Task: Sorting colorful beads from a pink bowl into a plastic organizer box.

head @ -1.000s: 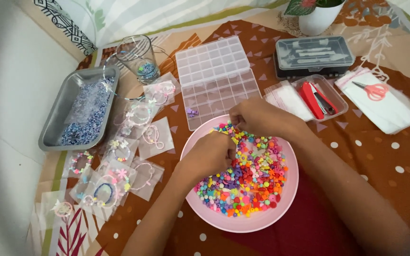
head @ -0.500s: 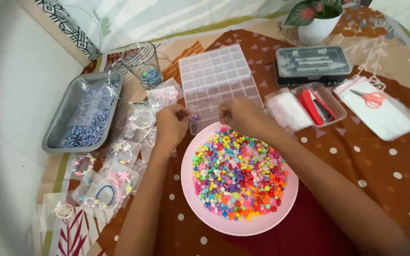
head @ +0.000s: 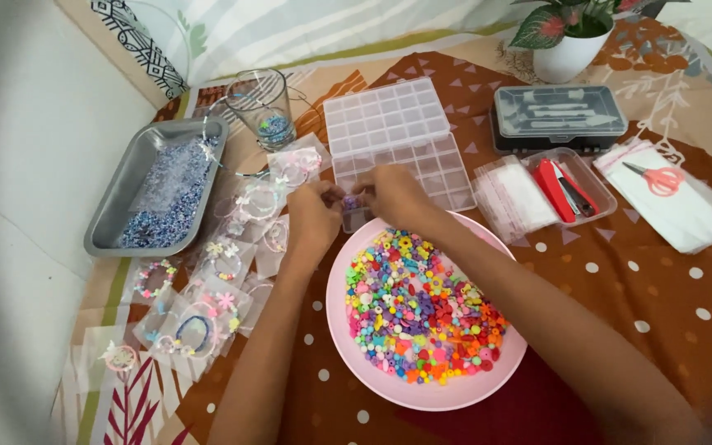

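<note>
A pink plate (head: pixel 372 383) heaped with several colourful beads (head: pixel 422 309) lies in front of me. Just beyond it sits a clear compartment organiser box (head: pixel 393 124), open and flat. My left hand (head: pixel 313 222) and my right hand (head: pixel 391 195) meet over the box's near left corner, fingertips pinched together around something small and purple. The item itself is too small to name with certainty; it looks like a bead.
A grey metal tray (head: pixel 121 206) of blue-white beads is at the left, a glass cup (head: pixel 264 105) behind it. Bagged bracelets (head: pixel 208 288) lie beside the plate. A black tool case (head: pixel 558 119), red-tool tray (head: pixel 566 185), scissors (head: pixel 657 177) and potted plant (head: pixel 570 37) are at right.
Both hands lifted off the bead pile on the plate and moved up to the organiser box's near corner, where they now pinch together.
</note>
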